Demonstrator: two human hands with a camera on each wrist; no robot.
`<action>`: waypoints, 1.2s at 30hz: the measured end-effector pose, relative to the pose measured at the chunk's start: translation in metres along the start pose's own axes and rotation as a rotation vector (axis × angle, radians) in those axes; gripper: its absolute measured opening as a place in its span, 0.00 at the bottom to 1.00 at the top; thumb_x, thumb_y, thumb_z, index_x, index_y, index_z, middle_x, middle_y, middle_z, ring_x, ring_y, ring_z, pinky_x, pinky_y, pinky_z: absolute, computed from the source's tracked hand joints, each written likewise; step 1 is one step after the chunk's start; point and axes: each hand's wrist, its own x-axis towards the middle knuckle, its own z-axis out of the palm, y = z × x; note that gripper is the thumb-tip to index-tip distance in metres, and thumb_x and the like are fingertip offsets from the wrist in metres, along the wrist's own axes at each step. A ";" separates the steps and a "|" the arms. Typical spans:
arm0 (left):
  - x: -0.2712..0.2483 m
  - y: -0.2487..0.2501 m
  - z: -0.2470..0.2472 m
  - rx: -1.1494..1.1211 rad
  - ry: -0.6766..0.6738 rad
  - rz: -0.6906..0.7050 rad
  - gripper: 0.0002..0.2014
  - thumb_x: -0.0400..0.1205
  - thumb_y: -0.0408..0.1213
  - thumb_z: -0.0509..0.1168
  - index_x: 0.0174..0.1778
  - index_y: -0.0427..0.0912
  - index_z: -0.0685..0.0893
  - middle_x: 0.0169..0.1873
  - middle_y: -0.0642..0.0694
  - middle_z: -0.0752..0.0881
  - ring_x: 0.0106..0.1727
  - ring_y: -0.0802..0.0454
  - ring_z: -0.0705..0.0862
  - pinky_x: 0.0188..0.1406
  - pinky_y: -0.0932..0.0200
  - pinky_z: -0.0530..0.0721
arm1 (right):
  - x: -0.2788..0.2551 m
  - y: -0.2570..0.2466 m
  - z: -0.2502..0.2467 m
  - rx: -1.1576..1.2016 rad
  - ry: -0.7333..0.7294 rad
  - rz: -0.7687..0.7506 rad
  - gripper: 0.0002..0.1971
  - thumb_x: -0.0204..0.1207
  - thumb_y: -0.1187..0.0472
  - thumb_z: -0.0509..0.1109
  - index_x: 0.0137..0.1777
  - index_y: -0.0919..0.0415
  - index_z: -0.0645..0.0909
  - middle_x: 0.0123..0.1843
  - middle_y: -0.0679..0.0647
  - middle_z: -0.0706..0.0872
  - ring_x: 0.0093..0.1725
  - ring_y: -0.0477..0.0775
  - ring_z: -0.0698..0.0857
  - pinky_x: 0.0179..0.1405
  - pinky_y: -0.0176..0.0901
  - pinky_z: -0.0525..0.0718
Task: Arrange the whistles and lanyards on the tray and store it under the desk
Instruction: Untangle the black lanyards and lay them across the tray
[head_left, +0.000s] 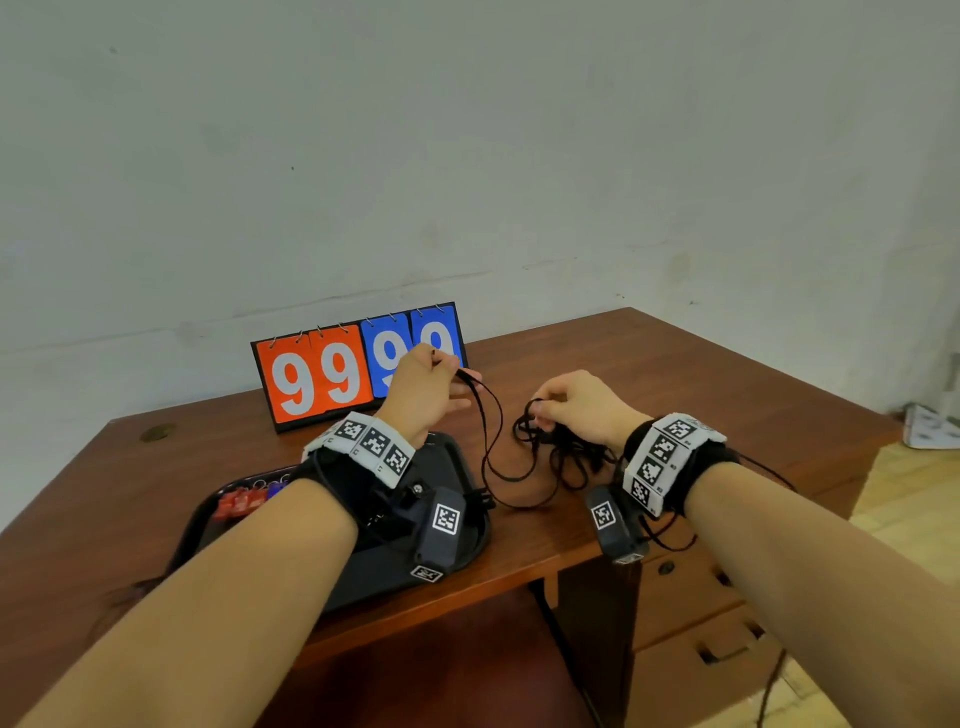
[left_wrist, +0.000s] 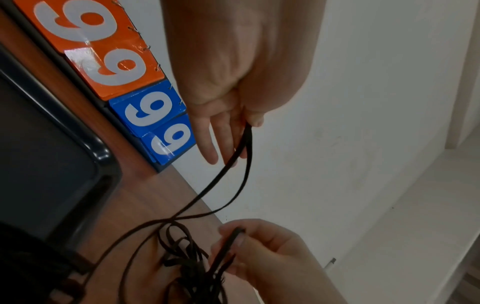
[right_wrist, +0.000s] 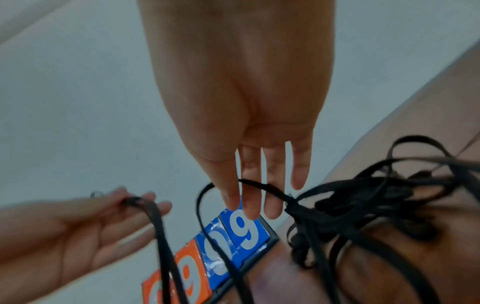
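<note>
A tangle of black lanyards (head_left: 563, 452) lies on the brown desk (head_left: 675, 374), right of the black tray (head_left: 452, 460). My left hand (head_left: 441, 366) pinches the end of one lanyard strand (left_wrist: 241, 156) between thumb and forefinger, lifted in front of the scoreboard; its other fingers (left_wrist: 207, 144) stay straight. That strand loops down to the tray's right corner. My right hand (head_left: 540, 410) pinches a loop (right_wrist: 259, 186) at the top of the tangle (right_wrist: 363, 205). Red and blue whistles (head_left: 249, 500) sit at the tray's far left, partly hidden by my left forearm.
A flip scoreboard (head_left: 332, 376) reading 99 in orange and 99 in blue stands at the back of the desk near the wall. Drawers (head_left: 691, 597) fill the desk's right side, with a dark open space (head_left: 467, 654) under the desktop.
</note>
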 end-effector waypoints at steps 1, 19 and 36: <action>-0.001 0.001 0.003 -0.019 -0.002 0.006 0.05 0.91 0.34 0.54 0.52 0.38 0.72 0.48 0.34 0.91 0.50 0.42 0.92 0.52 0.45 0.90 | -0.002 0.001 -0.001 -0.045 -0.048 0.003 0.06 0.78 0.63 0.70 0.46 0.57 0.90 0.40 0.49 0.92 0.44 0.46 0.90 0.57 0.46 0.87; 0.002 -0.004 0.011 0.155 0.043 0.013 0.06 0.88 0.33 0.58 0.49 0.42 0.80 0.35 0.44 0.77 0.25 0.56 0.73 0.30 0.55 0.81 | -0.015 0.016 0.009 -0.552 -0.485 0.013 0.09 0.75 0.61 0.76 0.55 0.55 0.88 0.56 0.48 0.84 0.57 0.51 0.83 0.54 0.41 0.79; -0.010 -0.025 0.068 0.605 -0.435 -0.087 0.17 0.85 0.47 0.65 0.68 0.45 0.77 0.55 0.44 0.88 0.31 0.55 0.79 0.23 0.64 0.73 | -0.014 0.006 -0.007 -0.112 -0.057 -0.024 0.06 0.70 0.63 0.75 0.40 0.50 0.88 0.41 0.48 0.89 0.42 0.45 0.84 0.44 0.39 0.82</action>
